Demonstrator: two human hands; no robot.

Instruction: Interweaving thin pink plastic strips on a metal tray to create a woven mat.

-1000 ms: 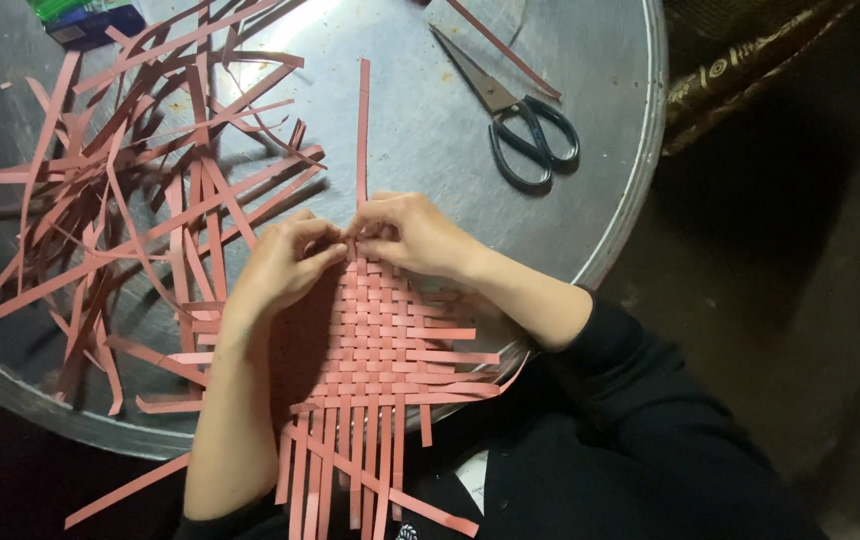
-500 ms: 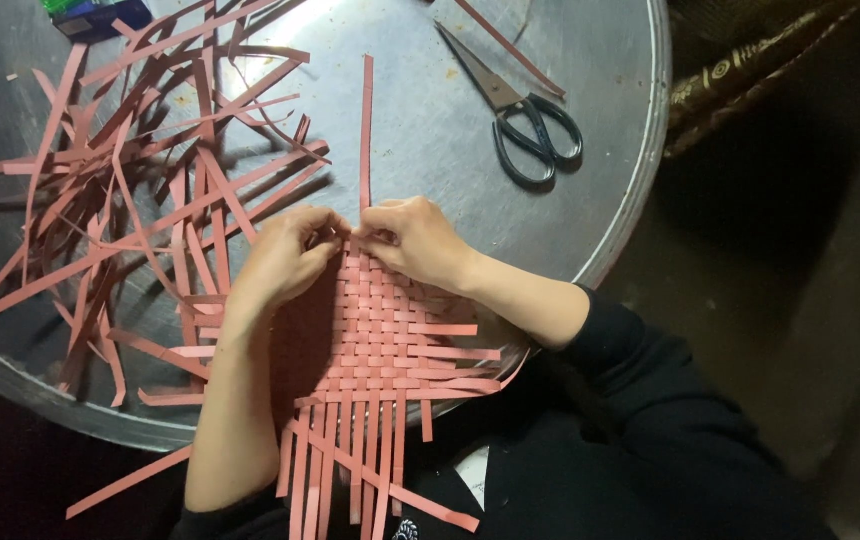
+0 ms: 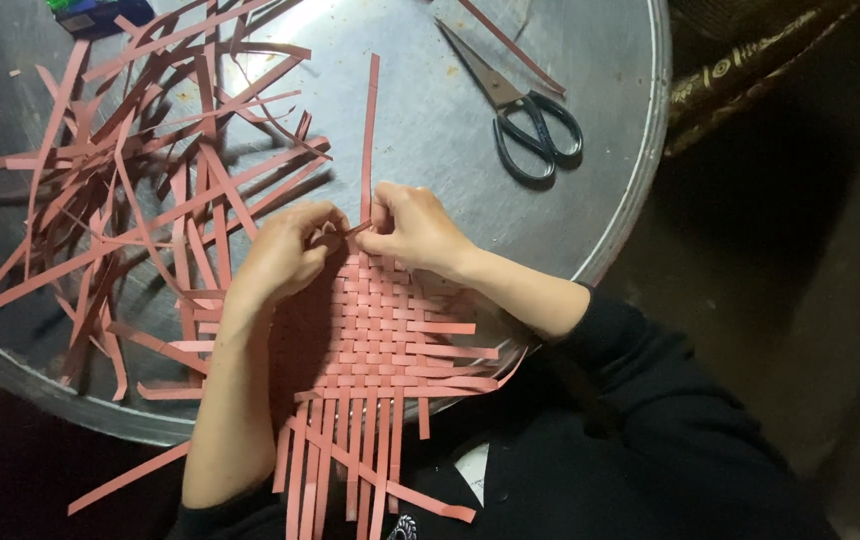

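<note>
1. Resting on the round metal tray (image 3: pixel 590 180): woven pink mat (image 3: pixel 380 340), near edge overhanging toward me.
2. Loose pink strips (image 3: pixel 150 170) piled left; scissors (image 3: pixel 525 115) well apart, upper right.
3. My left hand (image 3: pixel 285 255) and right hand (image 3: pixel 415 230) pinch one strip end (image 3: pixel 355 230) at mat's far edge.

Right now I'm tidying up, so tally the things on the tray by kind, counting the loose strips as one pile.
Scissors: 1
Woven mat: 1
Strip pile: 1
Blue-green thing at the tray's far edge: 1
Total: 4
</note>
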